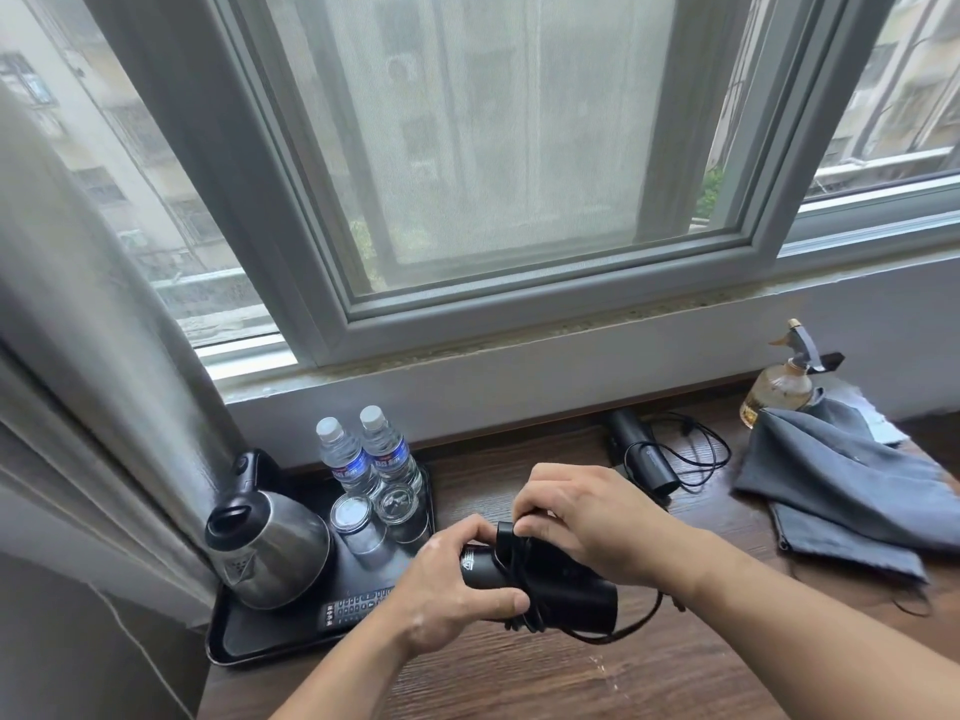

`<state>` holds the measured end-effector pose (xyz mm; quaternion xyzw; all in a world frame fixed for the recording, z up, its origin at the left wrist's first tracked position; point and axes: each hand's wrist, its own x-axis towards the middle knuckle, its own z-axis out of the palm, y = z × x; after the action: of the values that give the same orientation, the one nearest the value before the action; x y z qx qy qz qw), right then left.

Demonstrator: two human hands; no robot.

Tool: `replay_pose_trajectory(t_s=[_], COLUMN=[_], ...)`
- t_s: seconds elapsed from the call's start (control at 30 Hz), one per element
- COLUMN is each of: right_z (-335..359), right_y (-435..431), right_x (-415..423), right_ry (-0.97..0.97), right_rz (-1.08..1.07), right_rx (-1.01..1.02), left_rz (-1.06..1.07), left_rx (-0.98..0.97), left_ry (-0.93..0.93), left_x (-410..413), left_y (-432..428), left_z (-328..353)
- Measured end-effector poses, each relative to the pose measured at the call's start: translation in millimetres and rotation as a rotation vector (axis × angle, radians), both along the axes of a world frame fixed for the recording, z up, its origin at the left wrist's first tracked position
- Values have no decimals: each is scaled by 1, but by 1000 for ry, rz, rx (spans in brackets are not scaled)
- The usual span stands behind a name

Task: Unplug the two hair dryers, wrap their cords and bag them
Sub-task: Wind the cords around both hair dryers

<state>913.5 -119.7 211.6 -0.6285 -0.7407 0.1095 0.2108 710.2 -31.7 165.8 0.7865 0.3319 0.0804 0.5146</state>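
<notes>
My left hand [457,589] grips the barrel of a black hair dryer [566,589] held just above the wooden table. Its black cord [639,623] is looped several times around the body, and a slack loop hangs out to the right. My right hand [582,517] comes over the top and pinches the cord against the dryer. A second black hair dryer [644,454] lies farther back near the wall, its cord [701,449] loose in coils beside it. Grey cloth bags [841,491] lie crumpled at the right.
A black tray [234,646] at the left holds a steel kettle [270,548], two water bottles [363,454], upturned glasses [379,517] and a remote [353,608]. A glass spray bottle [779,381] stands at the back right. A curtain [78,356] hangs at the left.
</notes>
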Motion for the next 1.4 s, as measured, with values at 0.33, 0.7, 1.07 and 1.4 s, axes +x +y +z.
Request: replay_pose_trajectory(t_s=[0.33, 0.7, 1.07, 1.4], right_z=[3, 9, -28, -66], right_y=[0, 0, -12, -16], right_x=[13, 70, 92, 72], right_ry=[164, 370, 110, 341], right_rz=[12, -67, -256, -490], right_rx=[-114, -305, -311, -353], left_rz=[186, 93, 145, 223], left_rx=[66, 171, 121, 17], left_ry=[-24, -59, -77, -92], left_x=[4, -9, -15, -13], left_y=[-9, -1, 6, 0], left_z=[-13, -5, 0, -13])
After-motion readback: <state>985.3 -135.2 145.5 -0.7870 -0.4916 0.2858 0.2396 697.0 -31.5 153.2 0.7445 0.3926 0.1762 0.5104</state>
